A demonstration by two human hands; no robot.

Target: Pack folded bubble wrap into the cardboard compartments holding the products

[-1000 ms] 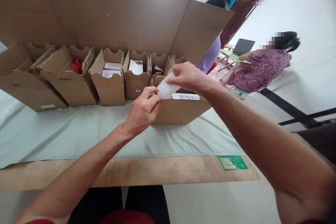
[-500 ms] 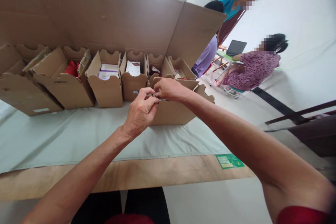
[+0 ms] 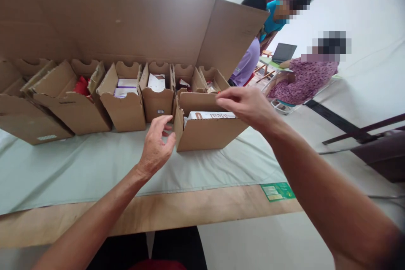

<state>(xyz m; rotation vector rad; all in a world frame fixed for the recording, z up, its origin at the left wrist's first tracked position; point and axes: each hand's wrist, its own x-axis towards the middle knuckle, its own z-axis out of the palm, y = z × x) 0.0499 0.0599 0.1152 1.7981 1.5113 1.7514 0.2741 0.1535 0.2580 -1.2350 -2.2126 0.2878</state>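
The front cardboard box [image 3: 209, 135] stands crosswise on the cloth, with a white carton [image 3: 211, 115] printed "Meal" inside it, its top edge showing above the box's near wall. Just left of this box, my left hand [image 3: 158, 141] hovers with curved, parted fingers and nothing in it. Over the box's right end is my right hand [image 3: 245, 103]. Its fingers stretch to the left, slightly bent, and no held thing shows in them. Part of the carton's right end is hidden behind this hand.
Several open cardboard bins stand in a row behind, holding red packets [image 3: 82, 86], purple-edged boxes [image 3: 125, 88] and a white box [image 3: 156, 82]. A tall cardboard panel [image 3: 126, 21] rises behind them. A green printed sheet [image 3: 276, 192] lies at the table edge. People sit at right near a laptop [image 3: 284, 52].
My hands have come apart from over the front box. The left moved left and down, the right moved right. The white carton in the box now shows.
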